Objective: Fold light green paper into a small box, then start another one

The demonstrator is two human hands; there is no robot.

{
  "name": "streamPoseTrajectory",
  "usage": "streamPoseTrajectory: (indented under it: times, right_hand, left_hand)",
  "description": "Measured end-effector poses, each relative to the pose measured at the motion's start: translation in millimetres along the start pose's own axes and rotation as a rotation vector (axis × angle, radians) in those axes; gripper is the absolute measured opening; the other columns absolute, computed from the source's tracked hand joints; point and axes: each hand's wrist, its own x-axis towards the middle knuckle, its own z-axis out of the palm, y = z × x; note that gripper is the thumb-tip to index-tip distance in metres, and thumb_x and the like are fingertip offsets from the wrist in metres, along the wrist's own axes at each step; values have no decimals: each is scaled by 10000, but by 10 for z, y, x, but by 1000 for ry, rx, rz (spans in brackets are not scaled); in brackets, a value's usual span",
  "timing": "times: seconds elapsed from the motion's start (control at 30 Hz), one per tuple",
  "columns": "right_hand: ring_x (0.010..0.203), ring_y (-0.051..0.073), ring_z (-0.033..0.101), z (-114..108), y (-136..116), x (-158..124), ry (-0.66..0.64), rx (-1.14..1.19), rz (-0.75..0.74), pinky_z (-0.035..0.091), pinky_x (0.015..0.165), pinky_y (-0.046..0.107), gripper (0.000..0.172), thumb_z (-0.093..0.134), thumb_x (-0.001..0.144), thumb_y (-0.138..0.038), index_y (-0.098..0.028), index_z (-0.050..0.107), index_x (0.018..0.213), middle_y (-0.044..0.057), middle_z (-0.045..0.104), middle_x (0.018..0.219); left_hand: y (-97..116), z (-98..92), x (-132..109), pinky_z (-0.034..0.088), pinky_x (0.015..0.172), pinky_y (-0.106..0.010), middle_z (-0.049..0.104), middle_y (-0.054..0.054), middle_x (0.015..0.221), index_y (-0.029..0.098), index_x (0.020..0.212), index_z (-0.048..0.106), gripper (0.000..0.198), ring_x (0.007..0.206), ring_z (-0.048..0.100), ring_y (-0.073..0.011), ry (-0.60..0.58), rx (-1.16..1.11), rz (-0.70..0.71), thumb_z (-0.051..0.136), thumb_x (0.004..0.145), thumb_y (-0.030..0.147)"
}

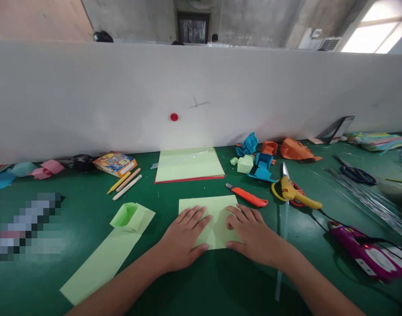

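Observation:
A pale green sheet of paper [217, 219] lies on the table in front of me. My left hand [187, 239] rests flat on its left side, fingers stretched out. Across from it, my right hand [253, 232] presses on the right side of the sheet, fingers spread and one slightly bent. Left of my left hand lies a folded paper piece [102, 254], a long green strip with a box-like form at its far end. Just beyond my right hand is an orange utility knife [248, 196] with its blade tip showing.
A stack of green sheets [189, 164] lies by the white partition [121, 96]. Crayons [128, 180] and their box [117, 163] sit at left. At right are a yellow glue gun [298, 193] with a glue stick, scissors [276, 191], a purple power device [368, 252] and folded paper shapes [262, 166].

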Motion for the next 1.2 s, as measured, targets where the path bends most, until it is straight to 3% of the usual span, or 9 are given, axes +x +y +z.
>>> streamPoseTrajectory:
  times: [0.53, 0.73, 0.9, 1.07, 1.2]
  right_hand:
    - [1498, 360, 311, 23, 142, 60, -28, 112, -2, 290, 1155, 568, 303, 710, 866, -458, -261, 590, 1064, 94, 391, 1623]
    - [1502, 364, 300, 38, 173, 51, -24, 113, -12, 272, 1159, 585, 313, 705, 870, -480, -266, 588, 1067, 92, 379, 1632]
    - [1498, 358, 305, 29, 203, 52, -40, 124, -23, 289, 1147, 578, 301, 691, 880, -473, -273, 588, 1079, 77, 382, 1633]
    - [1515, 348, 277, -25, 237, 42, -78, 165, -33, 295, 1151, 565, 272, 670, 887, -433, -282, 594, 1100, 63, 378, 1640]
    - [1522, 344, 266, -55, 312, 66, -100, 161, -62, 253, 1185, 576, 301, 664, 876, -387, -294, 612, 1158, 47, 377, 1645]
  left_hand:
    - [-87, -106, 22, 138, 1292, -531, 116, -104, 1739, 250, 1650, 244, 753, 1602, 120, -337, -110, -109, 23, 436, 1026, 626]
    - [-111, -160, -2, 137, 1291, -569, 59, -102, 1737, 265, 1664, 189, 778, 1600, 94, -358, -143, -150, 40, 550, 999, 447]
    - [-188, -254, -7, 119, 1282, -601, -1, -110, 1730, 251, 1670, 153, 786, 1592, 20, -370, -231, -205, 87, 538, 996, 373]
    - [-271, -317, -7, 123, 1269, -631, -43, -98, 1725, 253, 1670, 154, 957, 1580, -9, -390, -281, -262, 123, 630, 840, 255]
    - [-293, -347, -6, 126, 1267, -634, -8, -91, 1731, 264, 1662, 202, 975, 1589, 30, -383, -294, -257, 98, 658, 800, 282]
